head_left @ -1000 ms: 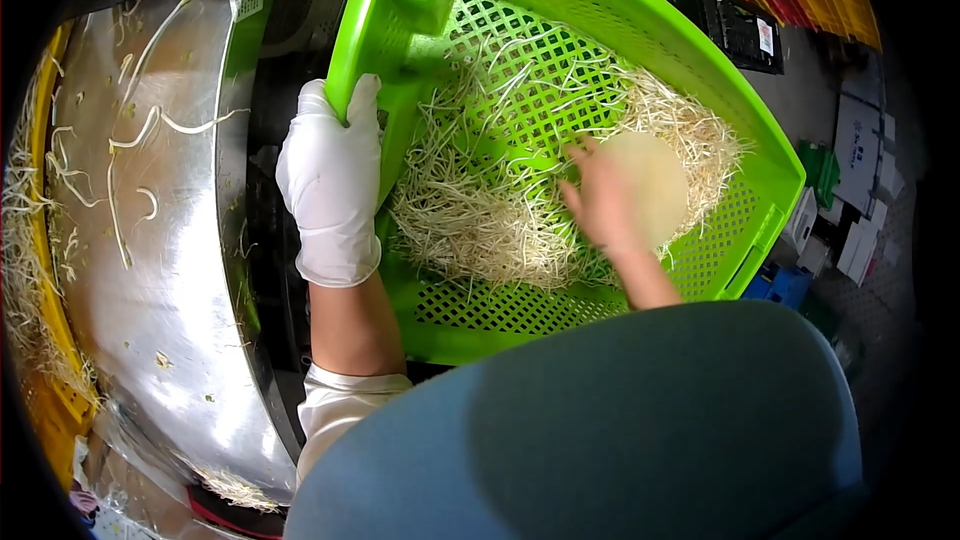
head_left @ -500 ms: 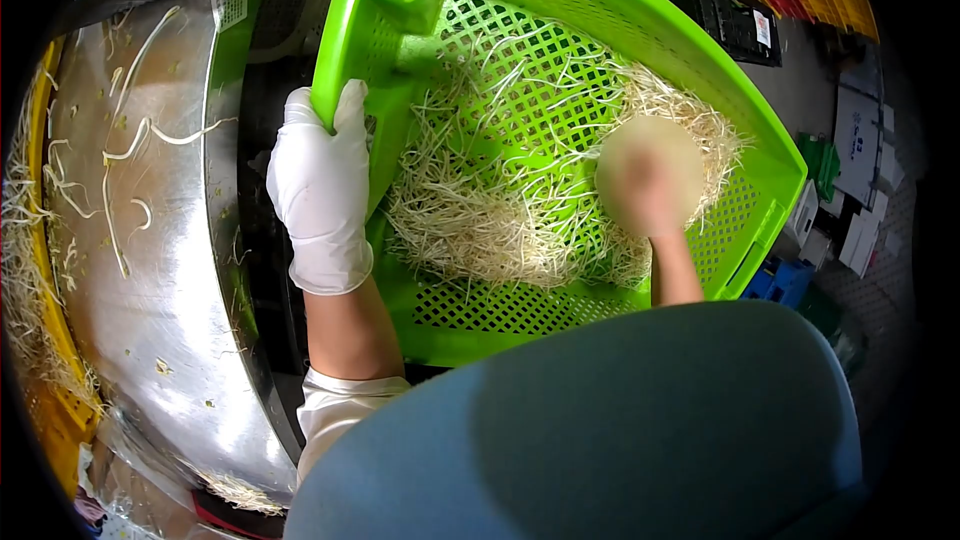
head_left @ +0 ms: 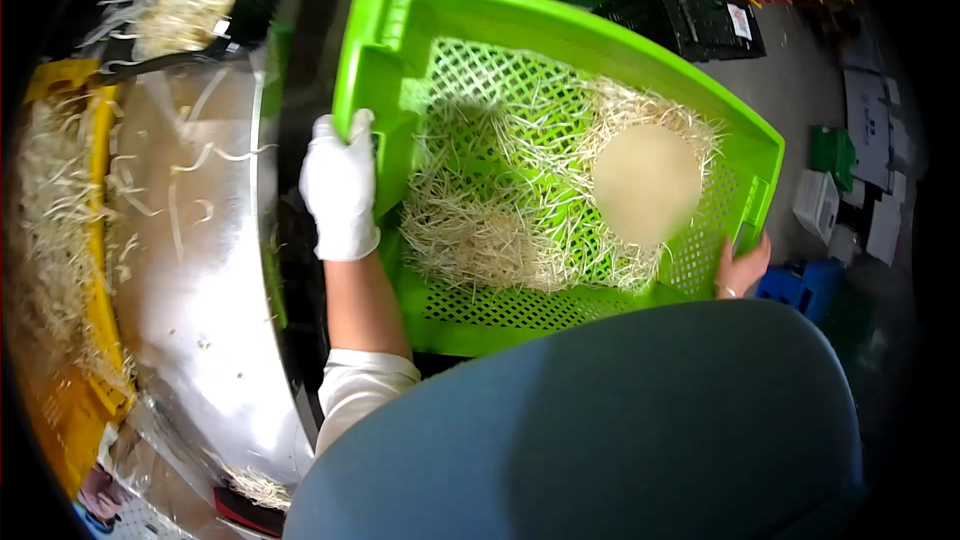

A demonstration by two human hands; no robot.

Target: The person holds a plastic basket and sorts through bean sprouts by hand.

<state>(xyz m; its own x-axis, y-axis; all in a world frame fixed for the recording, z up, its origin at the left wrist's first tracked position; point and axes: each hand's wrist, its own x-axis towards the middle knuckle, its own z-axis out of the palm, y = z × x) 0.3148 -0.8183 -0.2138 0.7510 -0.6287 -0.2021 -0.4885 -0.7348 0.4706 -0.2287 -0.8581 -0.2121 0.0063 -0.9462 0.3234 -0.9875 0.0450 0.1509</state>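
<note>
A bright green crate point(head_left: 480, 335) with a lattice floor lies in front of me, with pale, thin bean sprouts point(head_left: 480, 240) heaped in its lower left and right parts and strewn between. My left hand point(head_left: 342, 185), in a white glove, is closed on the crate's left rim. At the lower right corner my right hand point(head_left: 743, 268), ungloved, grips the crate's right side by its handle slot. A round blurred patch covers part of the sprouts on the right.
Left of the crate is a shiny metal surface point(head_left: 210, 310) with stray sprouts. Beyond it stands a yellow crate point(head_left: 108, 240) beside more sprouts. A black crate point(head_left: 690, 20), stacked crates, a blue crate point(head_left: 800, 285) and white boxes stand to the right.
My right hand has left the sprouts and taken hold of the crate's right side. The view has shifted, the whole crate rim now shows at the top, and more sprouts appear at upper left.
</note>
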